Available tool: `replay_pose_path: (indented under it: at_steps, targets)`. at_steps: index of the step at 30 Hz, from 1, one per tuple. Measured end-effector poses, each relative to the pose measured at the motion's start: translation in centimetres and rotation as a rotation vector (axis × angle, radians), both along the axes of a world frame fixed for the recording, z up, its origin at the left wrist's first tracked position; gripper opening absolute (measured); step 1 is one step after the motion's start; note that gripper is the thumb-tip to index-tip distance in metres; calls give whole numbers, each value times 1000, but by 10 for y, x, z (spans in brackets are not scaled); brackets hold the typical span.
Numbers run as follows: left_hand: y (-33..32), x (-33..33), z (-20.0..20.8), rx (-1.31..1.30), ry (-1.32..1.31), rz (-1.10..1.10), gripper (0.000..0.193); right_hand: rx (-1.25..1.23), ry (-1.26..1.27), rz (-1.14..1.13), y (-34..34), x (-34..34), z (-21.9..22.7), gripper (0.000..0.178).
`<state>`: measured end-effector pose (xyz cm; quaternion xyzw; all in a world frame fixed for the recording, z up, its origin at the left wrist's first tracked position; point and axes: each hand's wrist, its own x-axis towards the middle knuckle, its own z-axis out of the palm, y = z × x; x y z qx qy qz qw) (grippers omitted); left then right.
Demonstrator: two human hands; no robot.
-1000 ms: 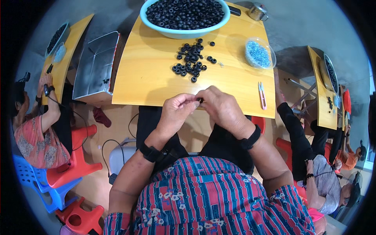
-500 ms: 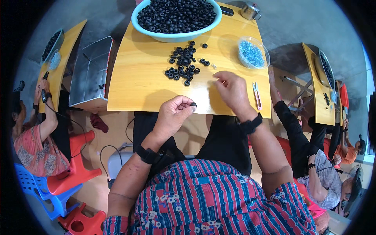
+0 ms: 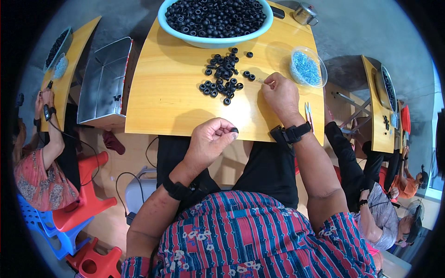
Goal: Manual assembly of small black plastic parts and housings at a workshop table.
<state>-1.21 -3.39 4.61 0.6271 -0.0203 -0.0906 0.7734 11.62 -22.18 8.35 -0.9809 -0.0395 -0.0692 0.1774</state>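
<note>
Black ring (image 3: pixel 234 130) sits pinched in our left hand (image 3: pixel 208 140) by the near surface edge (image 3: pixel 155 130). Our right hand (image 3: pixel 282 96) seems to pick at tiny pieces (image 3: pixel 260 80), needing a delicate pinch; its hold we cannot tell.

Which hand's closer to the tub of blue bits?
Right. The right hand is close, at the near left of the tub; the left hand is farther, by the table's near edge.

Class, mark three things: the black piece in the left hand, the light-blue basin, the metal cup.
Black piece (image 3: pixel 235 130), head view: visible outer surface.
Light-blue basin (image 3: pixel 214 43), head view: front wall.
Metal cup (image 3: pixel 303 15), head view: its body.
</note>
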Motion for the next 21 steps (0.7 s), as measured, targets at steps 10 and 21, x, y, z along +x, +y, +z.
replay_pose_path:
  at_steps: [10, 21]
  targets:
    - [-1, -3, -3, -30, -13, 1, 11, 37, 6, 24, -9, -4, -6, 16]
    - [-1, -3, -3, -28, -4, 9, 10, 26, -42, 51, -9, -2, -7, 13]
